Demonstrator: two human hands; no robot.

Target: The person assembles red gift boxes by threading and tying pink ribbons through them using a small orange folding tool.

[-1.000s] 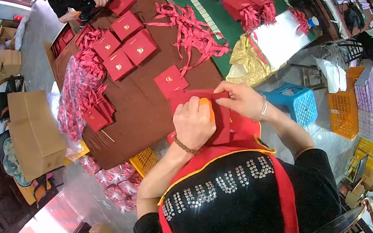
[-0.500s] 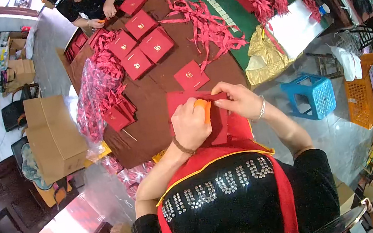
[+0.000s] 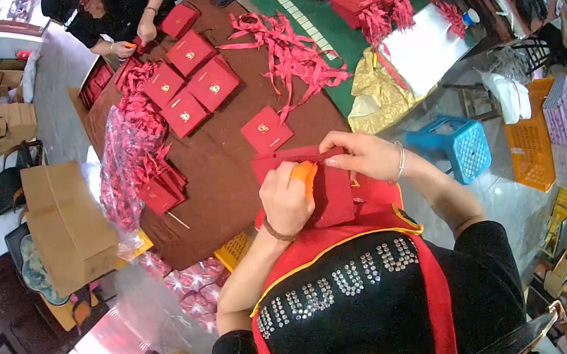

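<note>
Close to my body, at the table's near edge, is a dark red paper bag [image 3: 335, 197] with both my hands at its upper part. My left hand [image 3: 283, 203] is closed around a bright orange object [image 3: 306, 175], whose kind I cannot make out; its lower end is hidden by my fingers. The thumb and forefinger of my right hand [image 3: 367, 156] pinch the bag's top edge, perhaps with a ribbon there. Just beyond lies a flat red piece with a gold logo [image 3: 266, 129].
Stacks of red gold-logo pieces [image 3: 213, 83] and loose red ribbons [image 3: 290, 57] cover parts of the brown table [image 3: 214, 180]. Ribbon bundles in plastic [image 3: 129, 164] line its left side. A co-worker [image 3: 125, 17] works across the table. A blue stool [image 3: 456, 146] stands at right.
My view has shifted, so the table's things sit further left. Both hands stay on the bag, the right still pinching its top edge. More of the co-worker shows.
</note>
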